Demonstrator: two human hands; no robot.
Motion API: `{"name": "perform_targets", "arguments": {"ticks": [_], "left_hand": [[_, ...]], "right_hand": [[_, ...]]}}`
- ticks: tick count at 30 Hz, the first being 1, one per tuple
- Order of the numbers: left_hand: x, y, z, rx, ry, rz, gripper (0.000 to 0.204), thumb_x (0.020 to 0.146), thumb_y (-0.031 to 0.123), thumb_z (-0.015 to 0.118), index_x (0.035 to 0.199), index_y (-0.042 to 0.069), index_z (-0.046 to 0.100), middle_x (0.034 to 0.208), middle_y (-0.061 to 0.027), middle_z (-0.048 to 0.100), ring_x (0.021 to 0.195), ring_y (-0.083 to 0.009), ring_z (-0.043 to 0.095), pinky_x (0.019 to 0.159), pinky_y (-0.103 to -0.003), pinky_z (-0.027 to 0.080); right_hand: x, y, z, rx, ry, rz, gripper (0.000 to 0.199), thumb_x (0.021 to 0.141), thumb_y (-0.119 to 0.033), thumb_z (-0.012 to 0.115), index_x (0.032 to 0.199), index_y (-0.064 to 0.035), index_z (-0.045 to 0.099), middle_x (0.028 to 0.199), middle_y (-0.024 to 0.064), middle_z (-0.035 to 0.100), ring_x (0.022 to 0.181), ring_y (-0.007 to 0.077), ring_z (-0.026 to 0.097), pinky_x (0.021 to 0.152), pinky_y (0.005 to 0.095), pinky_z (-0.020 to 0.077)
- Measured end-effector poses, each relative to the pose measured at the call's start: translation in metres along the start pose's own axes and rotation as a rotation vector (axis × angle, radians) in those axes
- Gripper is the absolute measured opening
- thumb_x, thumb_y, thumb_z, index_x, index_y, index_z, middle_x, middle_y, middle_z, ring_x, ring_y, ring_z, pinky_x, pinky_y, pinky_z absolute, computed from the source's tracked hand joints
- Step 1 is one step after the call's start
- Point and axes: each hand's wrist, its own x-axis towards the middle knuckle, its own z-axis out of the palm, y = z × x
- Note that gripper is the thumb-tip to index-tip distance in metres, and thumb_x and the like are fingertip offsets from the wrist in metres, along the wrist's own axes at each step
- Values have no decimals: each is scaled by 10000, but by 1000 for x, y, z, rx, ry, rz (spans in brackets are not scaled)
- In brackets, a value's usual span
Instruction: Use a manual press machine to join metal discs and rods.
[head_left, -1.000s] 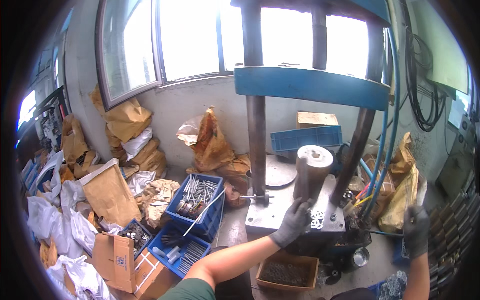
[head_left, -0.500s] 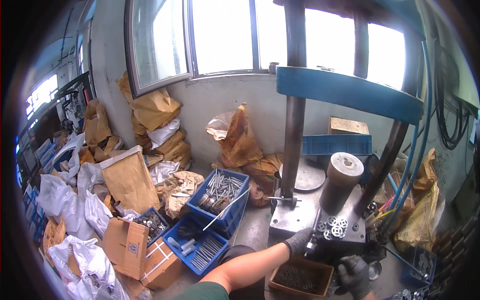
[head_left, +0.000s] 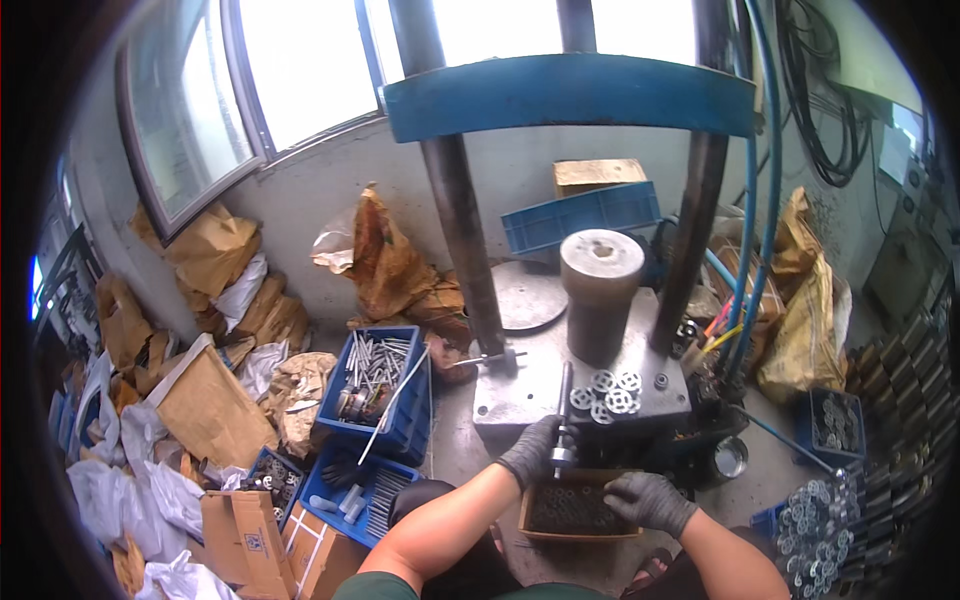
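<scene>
My left hand [head_left: 533,452], in a dark glove, is closed around a metal shaft [head_left: 564,418] with a shiny collar near its lower end. The shaft stands roughly upright in front of the press bed [head_left: 510,395]. Just right of it, several flat round metal plates with cut-outs [head_left: 603,395] lie on the bed. Below is a wooden box [head_left: 580,536] holding many small dark ring-like parts [head_left: 570,508]. My right hand [head_left: 655,503], also gloved, is at the box's right side with curled fingertips over the parts. What they pinch, if anything, is hidden.
A thick metal cylinder [head_left: 602,295] stands on the bed between steel columns under a blue crossbeam [head_left: 570,95]. On the left are blue crates [head_left: 405,400] of metal rods, cardboard boxes [head_left: 240,540] and sacks. More cut-out plates [head_left: 815,530] are piled at the lower right.
The view has swung right and down. My right hand has moved left from beside the wooden box to above its parts. My left hand still grips the shaft at the bed's front.
</scene>
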Motion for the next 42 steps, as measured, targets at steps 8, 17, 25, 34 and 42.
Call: {"name": "perform_targets", "arguments": {"ticks": [8,17,25,34,42], "left_hand": [[-19,-49,-21,136,98,27,247,1007,276,537,841,106,607,675,14,583,512,-123,532,458,-320,469],[-70,-58,-11,1330,-261,1199,99,1021,117,619,1104,65,631,954,-23,634,803,-135,613,787,-288,535],[-28,88,-23,92,51,797,204,977,156,674,1140,43,628,962,-41,631,867,-161,613,784,-306,529],[43,163,-109,-317,1,643,218,1020,258,619,1186,118,641,976,-32,676,913,-147,643,780,-286,554],[34,151,-69,-117,471,861,103,975,158,677,1056,113,633,843,-58,705,665,-188,686,503,-292,558]], "right_hand": [[-6,-5,-10,-29,-119,24,337,933,-354,642,1099,-75,735,1007,145,715,950,355,689,847,458,558],[-11,-4,-17,-58,-119,10,318,925,-351,650,1079,-84,728,979,138,703,939,349,685,825,465,554],[-10,5,-6,-41,-192,9,345,926,-364,650,1113,-85,725,990,147,704,953,350,687,838,463,554],[0,1,2,-81,-395,70,412,955,-419,607,1172,-87,718,1087,153,713,1028,349,684,908,462,545],[-4,5,6,-101,-432,81,423,959,-430,599,1181,-90,717,1109,161,713,1051,356,680,930,468,540]]}}
